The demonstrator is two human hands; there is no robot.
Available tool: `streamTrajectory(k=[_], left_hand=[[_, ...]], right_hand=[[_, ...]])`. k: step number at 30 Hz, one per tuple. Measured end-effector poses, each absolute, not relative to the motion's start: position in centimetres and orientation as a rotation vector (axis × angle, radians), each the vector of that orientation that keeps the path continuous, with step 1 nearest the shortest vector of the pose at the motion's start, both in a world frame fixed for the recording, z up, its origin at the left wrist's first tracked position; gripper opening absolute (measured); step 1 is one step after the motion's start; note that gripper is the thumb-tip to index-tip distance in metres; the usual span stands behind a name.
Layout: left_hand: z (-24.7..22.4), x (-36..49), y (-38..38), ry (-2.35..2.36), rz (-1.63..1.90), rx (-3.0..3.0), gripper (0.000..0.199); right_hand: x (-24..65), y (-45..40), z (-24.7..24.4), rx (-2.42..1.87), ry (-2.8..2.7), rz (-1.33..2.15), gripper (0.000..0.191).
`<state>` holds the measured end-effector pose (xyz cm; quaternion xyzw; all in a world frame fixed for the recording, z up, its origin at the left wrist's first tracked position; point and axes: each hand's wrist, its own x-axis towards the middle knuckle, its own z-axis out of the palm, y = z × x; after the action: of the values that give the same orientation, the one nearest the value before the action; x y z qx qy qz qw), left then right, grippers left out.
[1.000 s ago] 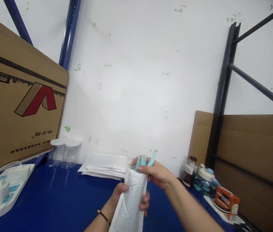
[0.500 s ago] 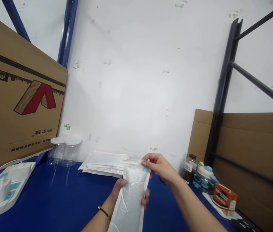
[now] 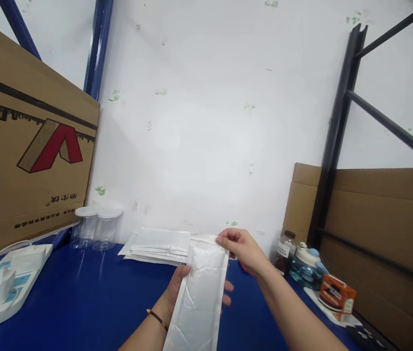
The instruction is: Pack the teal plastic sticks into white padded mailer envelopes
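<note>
A long white padded mailer is held up over the blue table, tilted, its top end away from me. My left hand grips it from the left side, thumb on the front and fingertips showing past the right edge. At the top right corner, my right hand pinches the mailer's edge between thumb and fingers. Something small and red shows just beneath my right hand; I cannot make out what it is. Behind the held mailer lies a stack of flat white mailers.
Two clear lidded jars stand at the back left beside a large cardboard box. A white power strip lies at the left. On the right are a dark-lidded bottle, a blue water bottle and an orange box.
The teal piece that showed under my right thumb at the mailer's top corner is out of sight. My left fingertips have loosened away from the right edge.
</note>
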<state>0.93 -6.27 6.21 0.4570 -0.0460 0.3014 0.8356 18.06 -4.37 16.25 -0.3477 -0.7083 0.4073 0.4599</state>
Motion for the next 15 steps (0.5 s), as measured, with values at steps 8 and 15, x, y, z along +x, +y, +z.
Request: streamTrajectory(k=[8, 15], left_hand=[[5.9, -0.6, -4.5, 0.489, 0.922, 0.954, 0.040], [3.9, 1.5, -4.3, 0.185, 0.363, 0.890, 0.026]], right_hand=[[20.3, -3.6, 15.9, -0.807, -1.724, 0.720, 0.032], [21.3, -5.2, 14.2, -0.457, -2.125, 0.757, 0.053]])
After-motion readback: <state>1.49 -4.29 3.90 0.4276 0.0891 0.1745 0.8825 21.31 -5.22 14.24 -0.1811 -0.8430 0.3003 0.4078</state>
